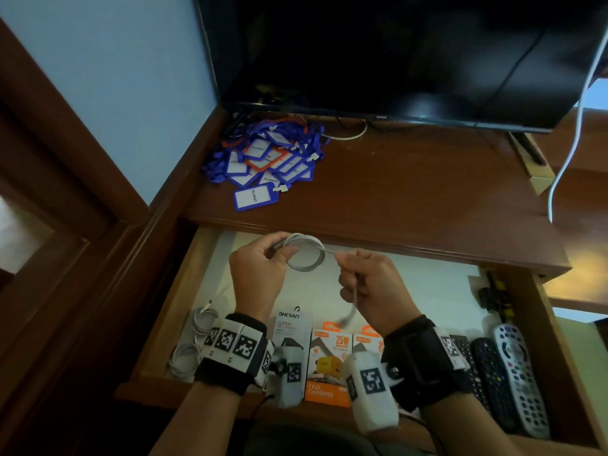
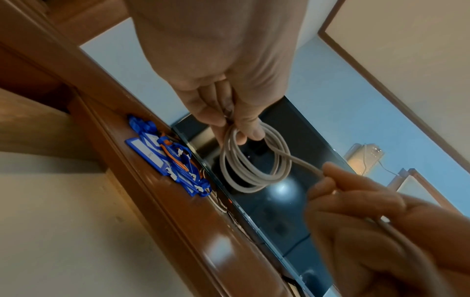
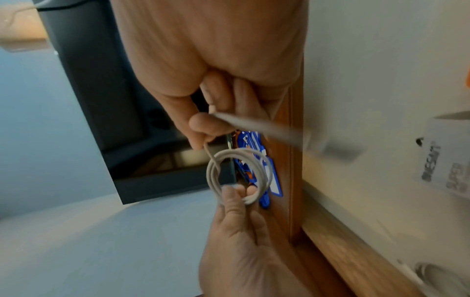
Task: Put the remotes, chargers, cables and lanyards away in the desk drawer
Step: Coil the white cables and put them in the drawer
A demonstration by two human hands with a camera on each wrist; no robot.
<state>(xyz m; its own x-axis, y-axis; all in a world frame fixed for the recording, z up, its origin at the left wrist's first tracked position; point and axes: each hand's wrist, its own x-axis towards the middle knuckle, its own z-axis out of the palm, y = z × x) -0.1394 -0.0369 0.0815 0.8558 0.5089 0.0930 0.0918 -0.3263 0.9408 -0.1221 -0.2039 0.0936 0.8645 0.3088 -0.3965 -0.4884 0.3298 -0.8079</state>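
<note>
Above the open drawer, my left hand grips a small coil of white cable. My right hand pinches the loose end of that same cable, whose tail and plug hang down past the palm. Inside the drawer lie coiled white cables at the left, charger boxes in the middle and three remotes at the right. A heap of blue and orange lanyards with badge holders sits on the desk top.
A black television stands at the back of the desk on its foot. A white cable dangles at the right. A wooden door frame runs along the left, and black and yellow items lie in the drawer's far right corner.
</note>
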